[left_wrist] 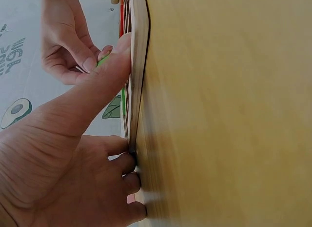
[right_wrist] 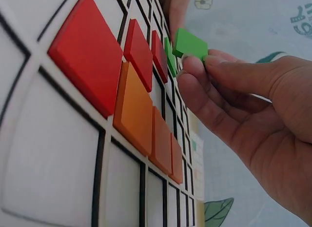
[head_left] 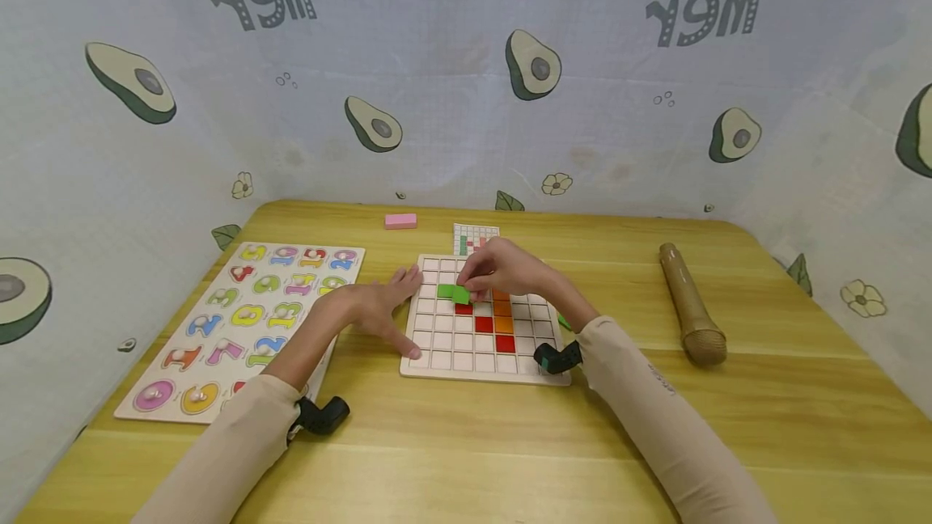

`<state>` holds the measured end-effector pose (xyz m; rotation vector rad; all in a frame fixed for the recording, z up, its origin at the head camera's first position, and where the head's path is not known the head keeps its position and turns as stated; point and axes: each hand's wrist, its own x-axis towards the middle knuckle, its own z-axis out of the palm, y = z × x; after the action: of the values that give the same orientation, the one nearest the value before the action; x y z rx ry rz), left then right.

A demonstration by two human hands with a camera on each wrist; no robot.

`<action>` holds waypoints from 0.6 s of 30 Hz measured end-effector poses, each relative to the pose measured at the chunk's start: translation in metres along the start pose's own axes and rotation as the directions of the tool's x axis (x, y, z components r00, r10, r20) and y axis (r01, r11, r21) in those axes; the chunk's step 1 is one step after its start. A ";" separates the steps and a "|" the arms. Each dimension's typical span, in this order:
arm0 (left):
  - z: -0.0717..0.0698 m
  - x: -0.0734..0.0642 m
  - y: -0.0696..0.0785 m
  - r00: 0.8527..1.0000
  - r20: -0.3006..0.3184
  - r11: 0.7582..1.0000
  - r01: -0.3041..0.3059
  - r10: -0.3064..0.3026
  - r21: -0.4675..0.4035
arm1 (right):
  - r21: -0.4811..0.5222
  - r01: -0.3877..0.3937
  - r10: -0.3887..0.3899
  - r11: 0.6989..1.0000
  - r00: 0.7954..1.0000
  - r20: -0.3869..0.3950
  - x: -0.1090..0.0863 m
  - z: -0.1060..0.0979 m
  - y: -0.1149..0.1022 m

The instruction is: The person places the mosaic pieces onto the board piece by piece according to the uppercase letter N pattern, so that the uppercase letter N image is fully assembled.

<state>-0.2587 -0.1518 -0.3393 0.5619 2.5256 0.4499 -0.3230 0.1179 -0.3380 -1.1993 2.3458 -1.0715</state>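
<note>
A white grid board lies on the table. My right hand pinches a green square tile between thumb and fingers, close over the upper middle of the grid. Another green tile sits in a square just left of it. Three red tiles step down diagonally, and a column of orange tiles stands beside them. At the board's left side is my left hand, fingers spread, the thumb resting on the lower left rim and the other fingertips near the upper left edge.
Behind the board lies a small card with a coloured grid, partly covered by the right hand. A pink block is at the back. To the left lies a number puzzle board; to the right, a wooden microphone-shaped object. Some green shows beside the right forearm.
</note>
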 end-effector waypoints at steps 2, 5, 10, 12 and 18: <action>0.000 0.000 0.000 1.000 0.000 1.000 0.002 -0.002 0.003 | 0.005 0.004 -0.004 1.000 1.000 0.007 0.004 0.003 -0.002; 0.000 0.000 -0.001 1.000 0.001 1.000 0.003 -0.003 0.009 | 0.017 -0.001 0.001 1.000 1.000 0.012 0.010 0.006 -0.004; 0.000 0.000 -0.002 1.000 -0.001 1.000 0.002 -0.002 0.013 | -0.001 0.020 -0.020 1.000 1.000 0.018 0.015 0.011 -0.005; 0.000 0.000 -0.002 1.000 -0.003 1.000 0.004 -0.004 0.015 | -0.010 0.028 -0.028 1.000 0.999 0.025 0.017 0.012 -0.006; 0.000 0.000 -0.001 1.000 -0.007 1.000 0.006 -0.006 0.019 | -0.024 0.015 -0.015 1.000 1.000 0.021 0.019 0.015 -0.009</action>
<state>-0.2589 -0.1525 -0.3399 0.5609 2.5397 0.4260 -0.3210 0.0927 -0.3406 -1.2325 2.3444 -1.0334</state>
